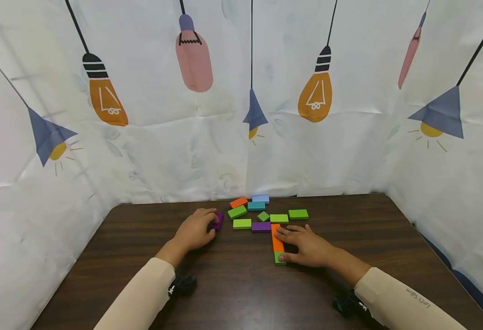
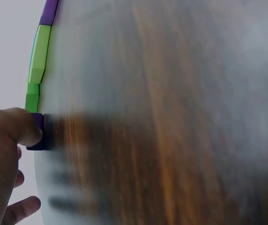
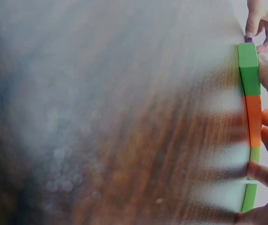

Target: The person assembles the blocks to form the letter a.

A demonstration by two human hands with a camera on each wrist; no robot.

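At the left end of the group, my left hand [image 1: 196, 230] pinches a small purple block [image 1: 218, 221] that lies on the table. The left wrist view shows the thumb [image 2: 24, 127] against this block. Right of centre, my right hand [image 1: 310, 247] rests with spread fingers against an orange block [image 1: 278, 239] and a green block [image 1: 279, 261] joined end to end. Its thumb touches the green block, and a fingertip lies on the orange one. Another purple block [image 1: 261, 227] lies flat beside the orange block's far end.
Several more blocks lie behind: light green [image 1: 242, 224], green [image 1: 298, 214], teal [image 1: 256, 206], pale blue [image 1: 260, 198] and orange-red [image 1: 238, 202]. They sit near the far edge of the dark wooden table [image 1: 241, 293]. A printed cloth [image 1: 150, 160] hangs beyond it.
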